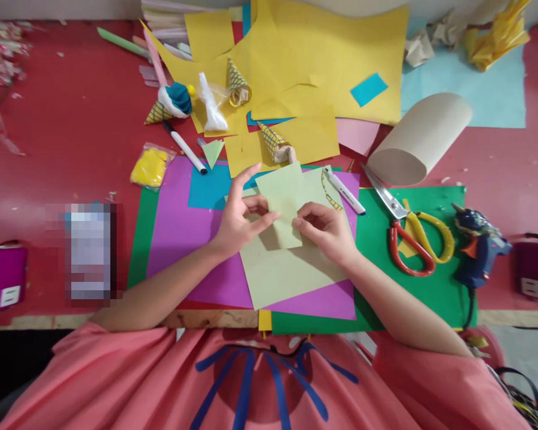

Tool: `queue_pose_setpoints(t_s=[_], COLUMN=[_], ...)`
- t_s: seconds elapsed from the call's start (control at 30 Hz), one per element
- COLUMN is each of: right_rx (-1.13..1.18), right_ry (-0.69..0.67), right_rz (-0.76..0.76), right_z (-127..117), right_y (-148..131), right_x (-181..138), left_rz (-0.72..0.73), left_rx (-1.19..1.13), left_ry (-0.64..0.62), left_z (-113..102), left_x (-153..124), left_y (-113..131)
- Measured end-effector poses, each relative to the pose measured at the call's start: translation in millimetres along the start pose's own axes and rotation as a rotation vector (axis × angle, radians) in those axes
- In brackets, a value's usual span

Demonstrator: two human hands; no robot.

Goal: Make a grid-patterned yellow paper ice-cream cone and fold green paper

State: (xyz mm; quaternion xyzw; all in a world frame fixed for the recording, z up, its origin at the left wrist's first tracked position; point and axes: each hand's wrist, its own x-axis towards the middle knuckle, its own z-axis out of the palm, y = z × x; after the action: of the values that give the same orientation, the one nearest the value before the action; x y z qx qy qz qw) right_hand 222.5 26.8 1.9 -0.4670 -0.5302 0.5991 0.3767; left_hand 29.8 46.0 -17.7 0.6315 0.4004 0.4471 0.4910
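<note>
A small pale green piece of paper (284, 200) is held up between my two hands, over a larger pale green sheet (291, 275). My left hand (244, 218) pinches its left side between thumb and fingers, the index finger raised. On the right edge, my right hand (325, 230) grips the paper with thumb and forefinger. Beneath lies a purple sheet (197, 239). Just beyond the paper sits a yellow paper cone (273, 142) with a dark grid pattern. Close to my right hand, a white marker (344, 191) rests across the sheets.
Red-and-yellow-handled scissors (401, 218), a blue glue gun (482, 251) and a cardboard tube (421, 137) lie to the right. Yellow sheets (327, 48) spread across the back. At left are a finished-looking paper ice cream cone (170, 101), a yellow packet (151, 167) and a blurred-out phone-like rectangle (89, 254).
</note>
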Motion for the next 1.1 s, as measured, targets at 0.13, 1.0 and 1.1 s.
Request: queue_pose_setpoints(t_s=[0.13,1.0,1.1], right_rx=[-0.024,-0.152,-0.160], right_ry=[0.020,-0.037,-0.046], right_rz=[-0.025,-0.051,-0.049], right_z=[-0.2,-1.8,-1.6], right_y=[0.7,-2.4,-3.1], right_x=[-0.9,0.3,0.3], left_rz=[-0.065,-0.067,-0.065], left_rx=[-0.007,0.022,0.044], left_ry=[-0.031,0.104,0.129], left_z=[-0.5,-4.3,-3.5], left_x=[-1.8,2.0,1.6], left_y=[3.5,4.7,5.6])
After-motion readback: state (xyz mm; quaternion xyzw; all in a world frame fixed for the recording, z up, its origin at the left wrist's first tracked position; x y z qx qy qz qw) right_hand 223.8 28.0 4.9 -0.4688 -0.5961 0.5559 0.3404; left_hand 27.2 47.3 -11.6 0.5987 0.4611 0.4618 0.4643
